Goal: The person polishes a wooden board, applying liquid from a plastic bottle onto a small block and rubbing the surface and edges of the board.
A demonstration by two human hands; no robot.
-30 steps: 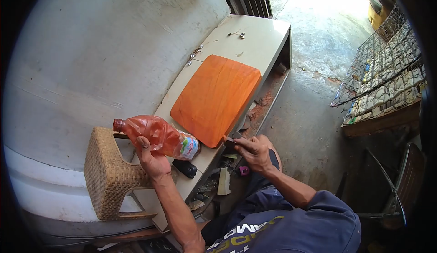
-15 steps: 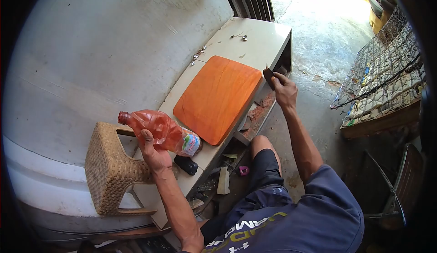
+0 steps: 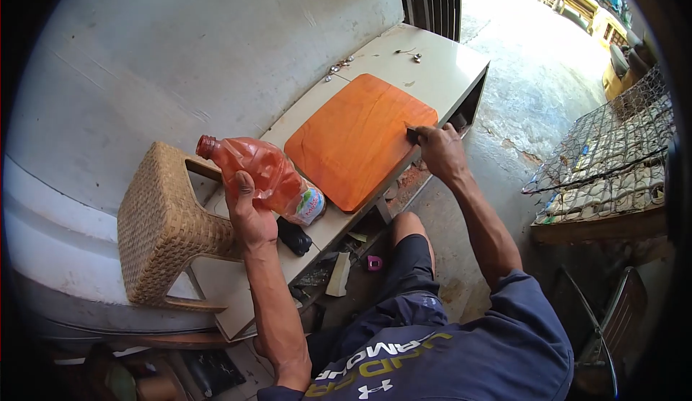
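Note:
My left hand (image 3: 252, 217) grips a crumpled, red-tinted plastic bottle (image 3: 261, 170), which lies tilted with its uncapped neck toward the upper left. Its labelled base is close to the bench top. My right hand (image 3: 442, 150) pinches a small dark flat piece (image 3: 412, 135) at the right part of an orange wooden board (image 3: 353, 138). The piece seems to touch the board's surface; its exact kind is not clear. The board has rounded corners and lies flat on the pale bench (image 3: 453, 62).
A woven-pattern plastic stool (image 3: 162, 221) lies on its side at the left, beside a black object (image 3: 294, 237) on the bench. Small metal bits (image 3: 340, 65) lie near the wall. Wire mesh (image 3: 605, 141) stands at the right. Below the bench are a pink item (image 3: 374, 262) and scraps.
My right hand has brought the dark piece leftward and down from beside the board onto its right part. The left hand still holds the bottle. The camera view has shifted slightly.

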